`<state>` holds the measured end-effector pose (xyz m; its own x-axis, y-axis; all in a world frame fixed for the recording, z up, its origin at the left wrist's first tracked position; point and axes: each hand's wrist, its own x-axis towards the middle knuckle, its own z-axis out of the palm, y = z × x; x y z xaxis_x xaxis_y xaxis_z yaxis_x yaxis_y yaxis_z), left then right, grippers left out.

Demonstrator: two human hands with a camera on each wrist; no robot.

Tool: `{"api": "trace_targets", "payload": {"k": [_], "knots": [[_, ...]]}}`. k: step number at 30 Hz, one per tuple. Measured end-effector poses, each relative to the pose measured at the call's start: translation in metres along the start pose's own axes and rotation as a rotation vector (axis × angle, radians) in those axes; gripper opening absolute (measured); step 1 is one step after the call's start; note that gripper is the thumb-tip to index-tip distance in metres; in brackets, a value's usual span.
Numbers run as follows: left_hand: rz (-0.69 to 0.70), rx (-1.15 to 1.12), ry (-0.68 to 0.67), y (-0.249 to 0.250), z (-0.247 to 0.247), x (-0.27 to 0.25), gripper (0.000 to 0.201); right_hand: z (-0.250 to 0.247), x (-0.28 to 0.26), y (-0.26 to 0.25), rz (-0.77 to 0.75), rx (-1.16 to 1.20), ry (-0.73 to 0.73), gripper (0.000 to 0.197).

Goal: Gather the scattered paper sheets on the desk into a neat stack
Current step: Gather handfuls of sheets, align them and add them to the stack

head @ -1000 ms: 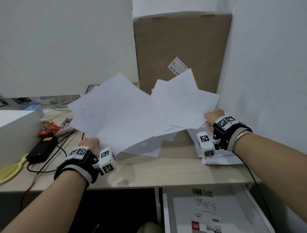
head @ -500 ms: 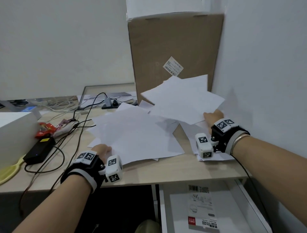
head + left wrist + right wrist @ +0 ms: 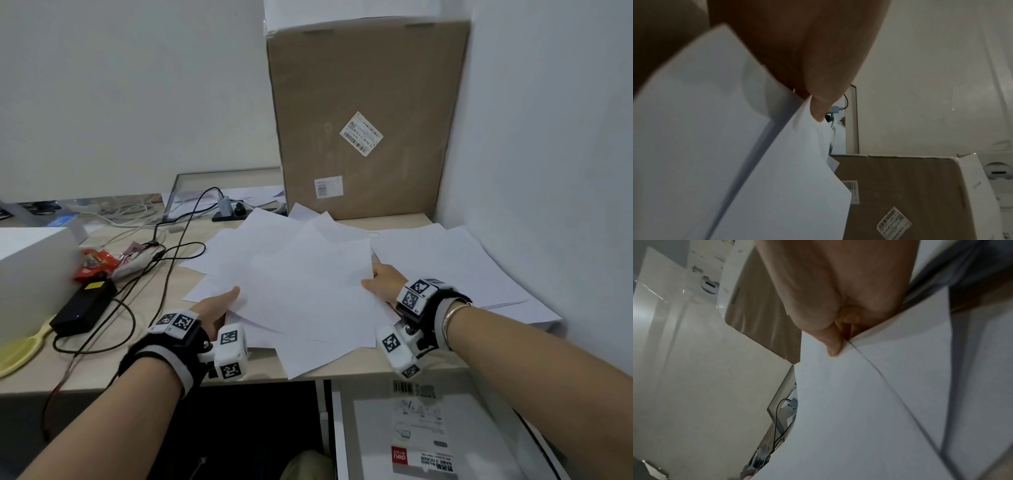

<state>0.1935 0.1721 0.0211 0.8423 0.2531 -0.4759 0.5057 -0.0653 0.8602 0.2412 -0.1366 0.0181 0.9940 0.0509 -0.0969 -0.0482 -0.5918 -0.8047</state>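
Paper sheets, white, thin and flat, lay in a messy fan on the wooden counter, in front of one tall brown cardboard box. More sheets lay in a second pile right of the fan; I could not count them. The left hand pinched the fan's left edge, thumb on top. The right hand pinched its right edge. Left of the box lay black cables.

Light wood desk, scattered paper sheets, tall cardboard box, black power adapter, cables
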Motion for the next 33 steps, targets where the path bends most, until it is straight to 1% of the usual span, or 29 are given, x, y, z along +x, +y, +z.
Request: {"api": "trace_targets", "payload": {"k": [1,2,3,5,6,8,9,10,11,12,13,14,16,17,18,20,21,24,26,27,28,30,33], "knots": [[-0.027,0.043,0.024,0.0,0.001,-0.003,0.027,0.001,0.001,0.0,0.009,0.005,-0.019,0.027],[-0.069,0.067,0.054,0.0,0.003,-0.003,0.023,0.001,0.002,0.0,0.014,0.005,-0.045,0.029],[-0.078,0.086,0.067,0.001,0.005,-0.006,0.024,0.0,0.004,0.001,0.03,-0.007,-0.076,0.034],[-0.074,0.068,0.103,-0.002,0.004,-0.001,0.048,-0.006,0.005,0.005,0.078,-0.03,-0.162,0.045],[-0.071,0.05,0.125,-0.003,0.004,0.003,0.056,-0.009,0.006,0.009,0.109,0.006,-0.223,0.046],[-0.048,0.025,0.153,-0.004,0.002,0.003,0.058,-0.016,-0.001,0.013,0.195,0.116,-0.363,0.041],[-0.045,0.025,0.168,-0.006,0.001,0.007,0.056,-0.019,-0.003,0.016,0.232,0.127,-0.403,0.04],[-0.046,0.018,0.19,-0.009,-0.002,0.013,0.053,-0.021,-0.005,0.016,0.24,0.08,-0.415,0.038],[-0.04,0.003,0.201,-0.01,-0.004,0.016,0.049,-0.023,-0.006,0.015,0.234,0.015,-0.366,0.034],[-0.034,-0.016,0.197,-0.011,-0.005,0.019,0.043,-0.025,-0.003,0.014,0.217,-0.034,-0.274,0.03],[-0.022,-0.018,0.193,-0.013,-0.007,0.022,0.034,-0.028,0.002,0.014,0.194,-0.057,-0.149,0.029],[-0.023,-0.006,0.195,-0.012,-0.008,0.021,0.026,-0.035,0.005,0.013,0.164,-0.05,-0.044,0.031],[-0.047,0.008,0.179,-0.01,-0.007,0.016,0.02,-0.05,0.009,0.01,0.164,0.126,0.103,0.041],[-0.044,0.03,0.166,-0.01,-0.007,0.012,0.017,-0.058,0.008,0.008,0.163,0.191,0.164,0.041],[-0.037,0.048,0.139,-0.009,-0.007,0.01,0.017,-0.067,0.005,0.006,0.163,0.208,0.242,0.037],[-0.055,0.137,0.094,-0.008,-0.01,0.005,0.025,-0.081,0.001,0.003,0.148,0.237,0.418,0.024],[-0.08,0.168,0.064,-0.007,-0.012,0.001,0.025,-0.086,0.0,0.003,0.126,0.307,0.486,0.022],[-0.134,0.174,0.003,-0.004,-0.023,-0.005,0.02,-0.092,0.002,0.001,0.082,0.625,0.627,0.029],[-0.122,0.147,-0.101,-0.002,-0.027,-0.01,0.016,-0.09,0.002,-0.006,0.073,0.756,0.627,0.027],[-0.109,0.118,-0.163,-0.001,-0.029,-0.013,0.017,-0.088,0.003,-0.01,0.055,0.774,0.601,0.025],[-0.078,0.078,-0.196,0.0,-0.032,-0.014,0.018,-0.085,0.004,-0.014,0.029,0.765,0.57,0.025],[-0.025,0.028,-0.197,0.002,-0.038,-0.013,0.024,-0.077,0.007,-0.021,-0.003,0.667,0.484,0.026],[0.016,-0.082,-0.203,0.004,-0.049,-0.011,0.035,-0.066,0.014,-0.023,-0.002,0.416,0.299,0.026]]}}
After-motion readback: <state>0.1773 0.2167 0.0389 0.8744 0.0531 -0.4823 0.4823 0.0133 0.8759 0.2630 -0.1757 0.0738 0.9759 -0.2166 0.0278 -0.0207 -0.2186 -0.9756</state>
